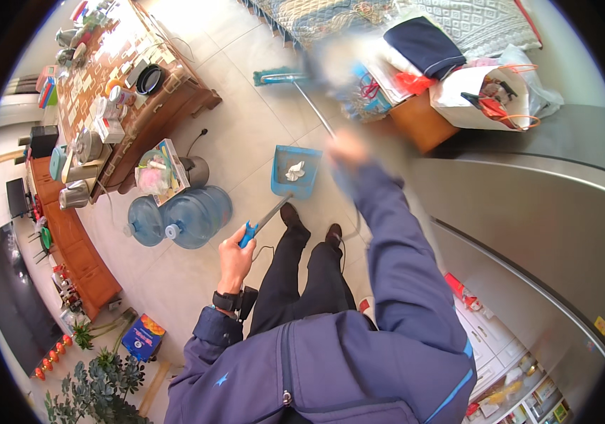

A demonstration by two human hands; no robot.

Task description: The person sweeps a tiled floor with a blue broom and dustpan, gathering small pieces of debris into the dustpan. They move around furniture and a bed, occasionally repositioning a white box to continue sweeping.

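My left hand (235, 247) grips the blue handle of a long-handled blue dustpan (296, 171) that rests on the tiled floor just ahead of my shoes; a crumpled white scrap lies in the pan. My right hand (347, 146), blurred by motion, is closed around the thin metal pole of a broom (311, 104). The broom's teal head (274, 75) sits on the floor farther away, near the foot of a bed. Both arms are in a dark blue jacket, with a black watch on the left wrist.
Two blue water jugs (182, 215) lie on the floor to the left, beside a wooden table (161, 113) crowded with cups and boxes. A steel refrigerator (528, 212) stands at the right. A wooden stool with bags (422, 120) is beyond my right hand. Potted plants sit at lower left.
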